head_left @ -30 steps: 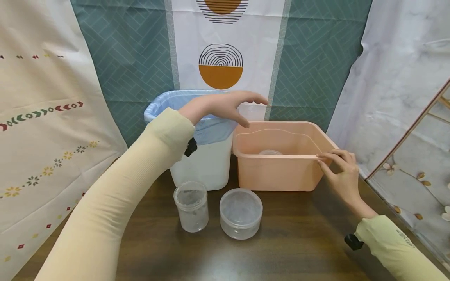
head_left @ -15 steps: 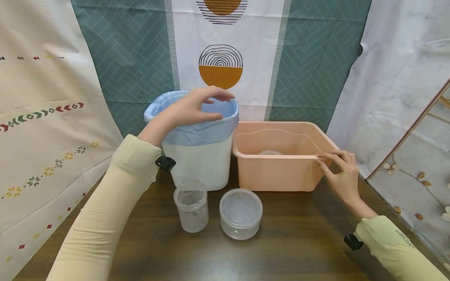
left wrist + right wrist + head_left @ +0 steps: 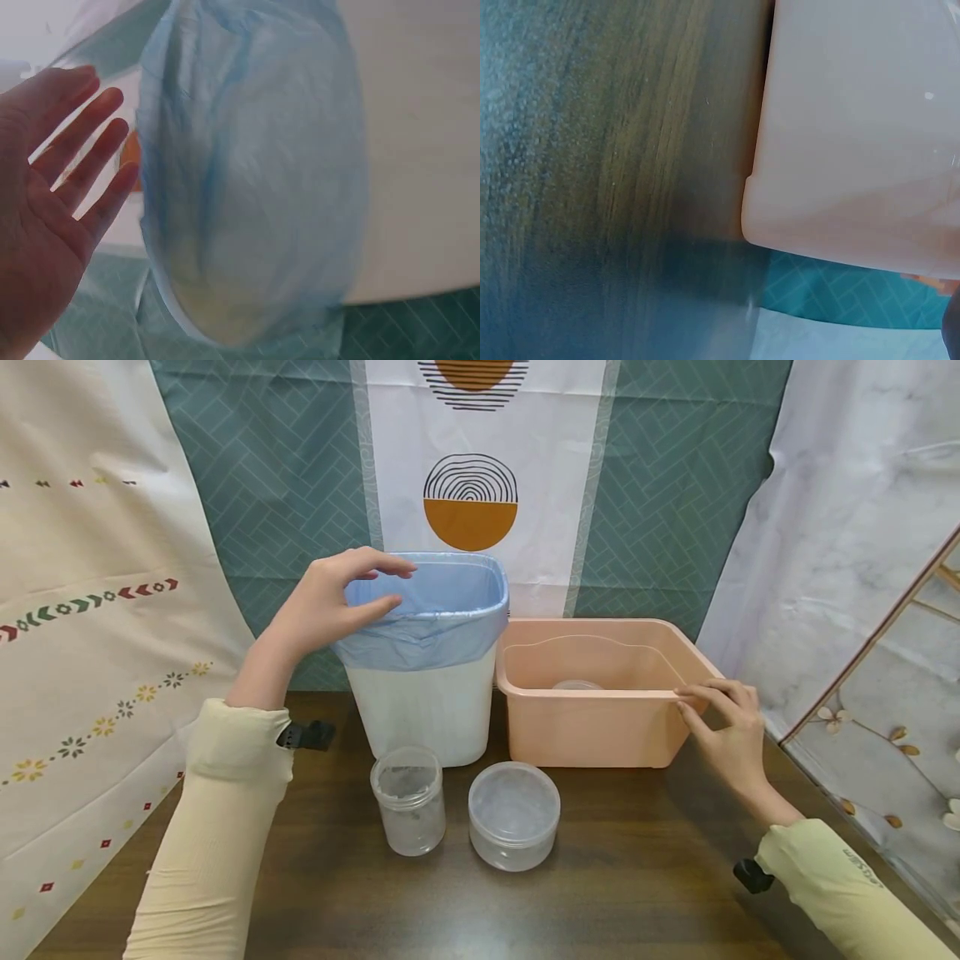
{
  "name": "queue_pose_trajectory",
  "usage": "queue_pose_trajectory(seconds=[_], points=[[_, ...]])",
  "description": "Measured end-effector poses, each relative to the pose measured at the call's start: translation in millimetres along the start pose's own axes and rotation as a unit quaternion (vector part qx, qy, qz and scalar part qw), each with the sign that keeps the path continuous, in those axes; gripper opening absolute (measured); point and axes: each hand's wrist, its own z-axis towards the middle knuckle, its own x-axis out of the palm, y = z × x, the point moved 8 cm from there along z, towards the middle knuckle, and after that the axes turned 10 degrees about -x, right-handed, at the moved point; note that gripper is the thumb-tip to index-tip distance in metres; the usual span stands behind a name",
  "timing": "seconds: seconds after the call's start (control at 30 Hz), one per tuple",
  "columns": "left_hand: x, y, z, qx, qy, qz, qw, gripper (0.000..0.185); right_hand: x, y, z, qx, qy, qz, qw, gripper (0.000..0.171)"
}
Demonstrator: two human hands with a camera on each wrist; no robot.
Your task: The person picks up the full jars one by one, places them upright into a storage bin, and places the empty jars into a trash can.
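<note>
The left hand hovered at the near-left corner of the white bin, fingers spread and relaxed over its blue liner and holding nothing; the left wrist view showed the open palm just beside the liner, apparently not gripping it. The right hand pinched the near-right rim of the pink tub, probably to steady it on the desk. The bin stood far left, touching or just beside the tub. Two clear jars stood on the near side of them on the dark wood. Patterned cloths hung behind and at both sides, closing off the room.
</note>
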Motion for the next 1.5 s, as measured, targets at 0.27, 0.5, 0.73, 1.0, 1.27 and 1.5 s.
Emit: queue_pose_trajectory(seconds=[0.27,0.5,0.73,1.0,1.27,1.5], points=[[-4.3,18.1,-25.4,-0.003,-0.072,0.001,0.9974,0.029,-0.8,-1.3,-1.3,-0.003,-0.004,0.001,1.000,0.031],[-11.7,33.0,-46.1,-0.005,-0.165,-0.012,0.9863,0.028,0.2,-0.7,-1.3,0.000,0.001,-0.001,1.000,0.031],[-10.4,49.4,-58.7,-0.026,-0.206,-0.039,0.9774,0.026,0.4,-0.7,-1.0,-0.001,-0.001,0.000,1.000,0.030],[-3.5,59.1,-61.2,-0.053,-0.247,-0.092,0.9632,0.020,0.8,-0.4,-2.0,0.001,-0.002,-0.002,1.000,0.030],[-2.3,51.0,-62.8,-0.075,-0.257,-0.144,0.9527,0.014,1.0,-0.3,0.4,0.001,0.002,0.002,1.000,0.030],[1.0,57.7,-62.8,-0.083,-0.251,-0.145,0.9534,0.014,0.7,1.3,0.9,0.001,0.013,-0.003,1.000,0.031]])
